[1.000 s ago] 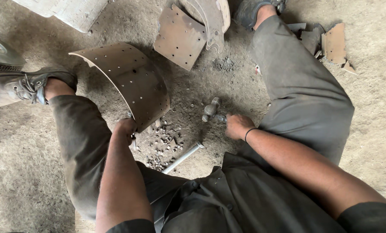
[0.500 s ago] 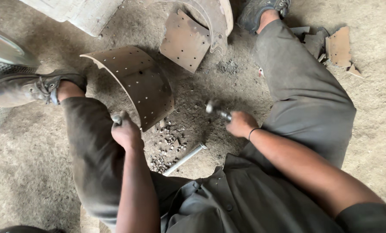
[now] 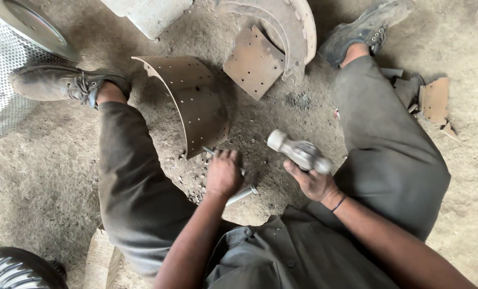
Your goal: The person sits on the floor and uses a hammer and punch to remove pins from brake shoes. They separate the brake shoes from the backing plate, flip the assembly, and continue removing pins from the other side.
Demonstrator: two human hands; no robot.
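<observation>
Our left hand (image 3: 224, 172) is closed around a thin metal punch (image 3: 209, 152), whose tip pokes out just beyond the fingers toward the lower edge of the curved metal plate (image 3: 188, 99). Whether the tip touches that edge we cannot quite tell; it is at least just beside it. The plate's long axis runs away from the fingers, up toward the left foot. Our right hand (image 3: 313, 181) grips a hammer (image 3: 295, 151), fingers wrapped on the handle, its head raised to the right of the left fingers and apart from them. A short metal rod (image 3: 243, 194) lies on the ground just under the left wrist. We count one hammer, one punch, one rod, and one curved plate near the fingers, the left hand being the nearer to it.
</observation>
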